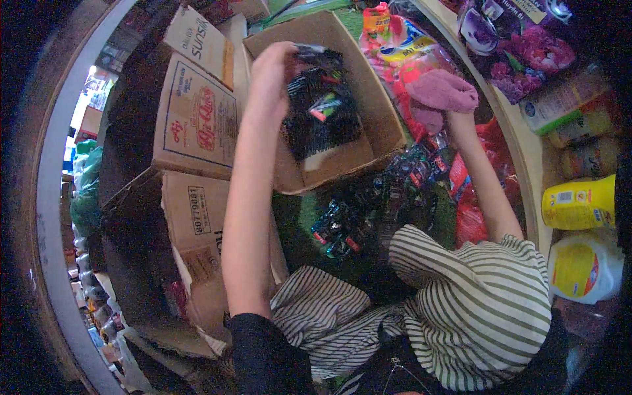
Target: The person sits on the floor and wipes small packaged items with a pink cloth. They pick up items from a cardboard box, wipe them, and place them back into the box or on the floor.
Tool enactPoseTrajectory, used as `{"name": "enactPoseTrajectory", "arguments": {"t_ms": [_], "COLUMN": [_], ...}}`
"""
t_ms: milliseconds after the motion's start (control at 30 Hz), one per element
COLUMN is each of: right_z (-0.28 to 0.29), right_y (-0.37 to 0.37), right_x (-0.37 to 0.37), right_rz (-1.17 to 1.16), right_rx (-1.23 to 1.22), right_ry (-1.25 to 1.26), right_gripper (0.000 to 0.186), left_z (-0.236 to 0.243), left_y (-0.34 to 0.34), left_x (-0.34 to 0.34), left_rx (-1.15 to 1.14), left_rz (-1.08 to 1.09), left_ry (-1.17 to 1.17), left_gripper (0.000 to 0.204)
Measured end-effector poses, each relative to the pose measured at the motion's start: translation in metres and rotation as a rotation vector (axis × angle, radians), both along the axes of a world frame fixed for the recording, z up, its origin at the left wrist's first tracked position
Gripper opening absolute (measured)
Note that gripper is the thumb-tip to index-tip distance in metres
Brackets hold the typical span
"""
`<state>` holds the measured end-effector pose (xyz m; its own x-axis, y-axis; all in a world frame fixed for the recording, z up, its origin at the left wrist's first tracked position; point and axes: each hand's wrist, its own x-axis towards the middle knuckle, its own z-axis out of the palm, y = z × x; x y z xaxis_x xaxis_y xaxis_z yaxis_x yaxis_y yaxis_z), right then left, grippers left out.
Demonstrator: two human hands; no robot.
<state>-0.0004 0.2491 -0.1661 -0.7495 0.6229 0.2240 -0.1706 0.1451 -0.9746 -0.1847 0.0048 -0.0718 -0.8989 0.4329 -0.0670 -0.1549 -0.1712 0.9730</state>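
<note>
Both hands are gripping: the left hand (268, 79) is clutching dark sachet strips (320, 105) over an open cardboard box (378, 108), the right hand (459, 120) a pink cloth (442, 92).

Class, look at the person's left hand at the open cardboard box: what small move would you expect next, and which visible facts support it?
Probably the left hand lifts the black sachet strip clear of the open cardboard box. It grips the strip's top end while the rest hangs inside; more strips lie outside on the green floor. The right hand holds a pink cloth.
</note>
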Motion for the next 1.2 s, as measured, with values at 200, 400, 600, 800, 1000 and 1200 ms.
{"name": "enactPoseTrajectory", "arguments": {"t_ms": [200,400,600,800,1000,1200], "right_z": [0.039,0.099,0.111,0.126,0.136,0.142], "right_y": [-0.025,-0.086,-0.073,-0.124,-0.146,-0.144], "right_x": [-0.002,-0.001,-0.004,0.009,0.016,0.019], "right_rz": [0.193,0.401,0.168,0.187,0.289,0.286], "right_rx": [-0.305,-0.459,0.715,0.955,0.870,0.851], "right_ry": [0.173,0.280,0.325,0.352,0.444,0.552], "right_gripper": [0.046,0.039,0.054,0.061,0.040,0.018], "left_z": [0.048,0.054,0.058,0.060,0.056,0.079], "left_y": [-0.032,-0.036,-0.062,-0.059,-0.044,-0.050], "left_x": [0.037,0.086,0.113,0.119,0.141,0.148], "left_rx": [0.281,0.429,0.469,0.441,0.156,-0.259], "left_rz": [-0.022,-0.023,0.000,0.025,0.055,0.337], "left_ry": [0.089,0.065,-0.049,-0.063,0.074,0.610], "left_gripper": [0.012,0.007,0.008,0.008,0.011,0.021]}}
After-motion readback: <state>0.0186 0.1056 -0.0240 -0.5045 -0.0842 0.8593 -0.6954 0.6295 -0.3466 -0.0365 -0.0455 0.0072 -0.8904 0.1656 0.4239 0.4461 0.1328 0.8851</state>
